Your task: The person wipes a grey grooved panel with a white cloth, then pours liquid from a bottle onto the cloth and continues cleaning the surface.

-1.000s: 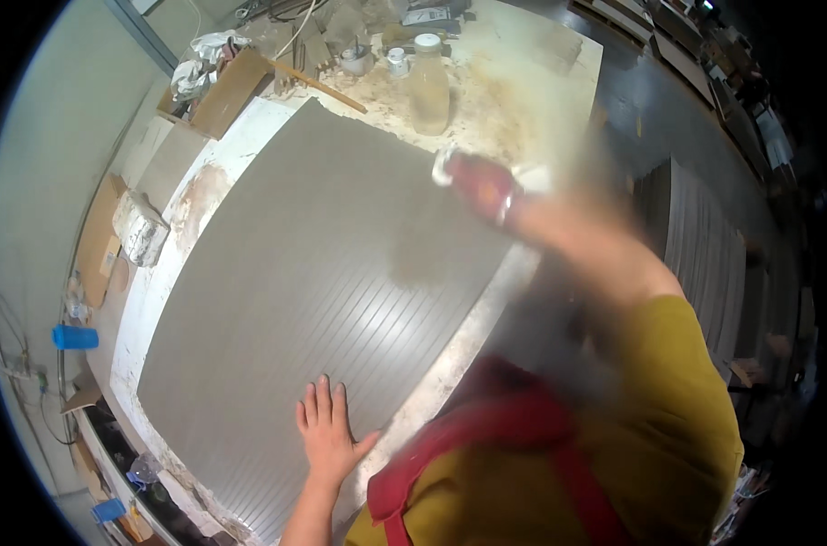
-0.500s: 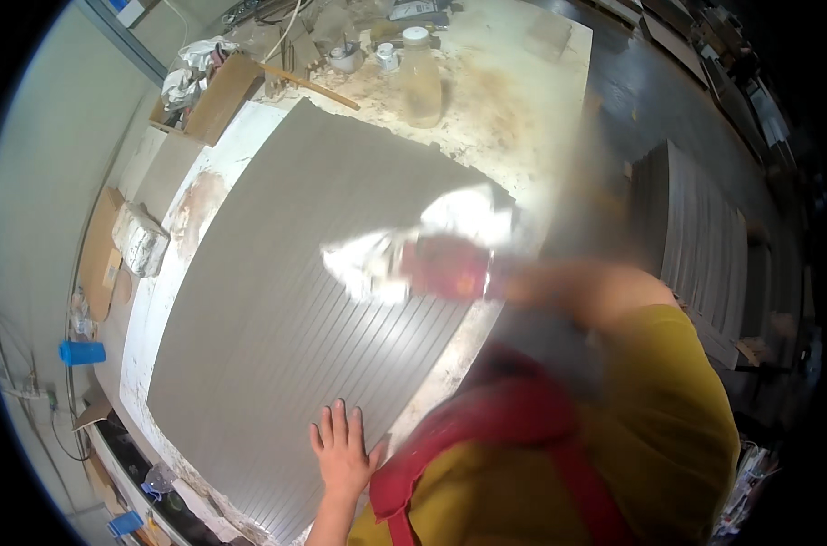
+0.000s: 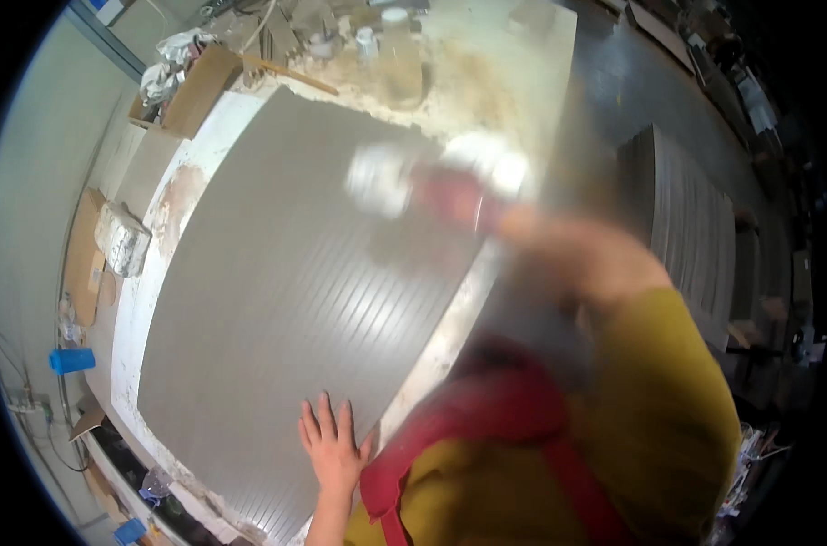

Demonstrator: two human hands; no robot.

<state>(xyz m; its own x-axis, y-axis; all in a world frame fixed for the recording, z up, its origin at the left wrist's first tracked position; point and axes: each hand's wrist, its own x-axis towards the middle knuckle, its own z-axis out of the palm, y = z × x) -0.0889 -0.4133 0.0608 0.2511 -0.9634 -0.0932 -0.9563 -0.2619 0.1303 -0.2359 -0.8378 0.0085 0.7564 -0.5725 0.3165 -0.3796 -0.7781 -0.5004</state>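
Clutches white cloth (image 3: 380, 181) in the blurred right grip (image 3: 450, 194), over the grey panel (image 3: 250, 273); lays the spread, empty left grip (image 3: 332, 450) flat beside the near edge, likely steadying it on the tabletop (image 3: 514, 73).

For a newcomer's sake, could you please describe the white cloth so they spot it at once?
On the pale bench lies a large grey panel. Over its far right part, the right hand, in red, holds the white cloth, blurred. Unlike the white bundle in the box, it is hand-held.
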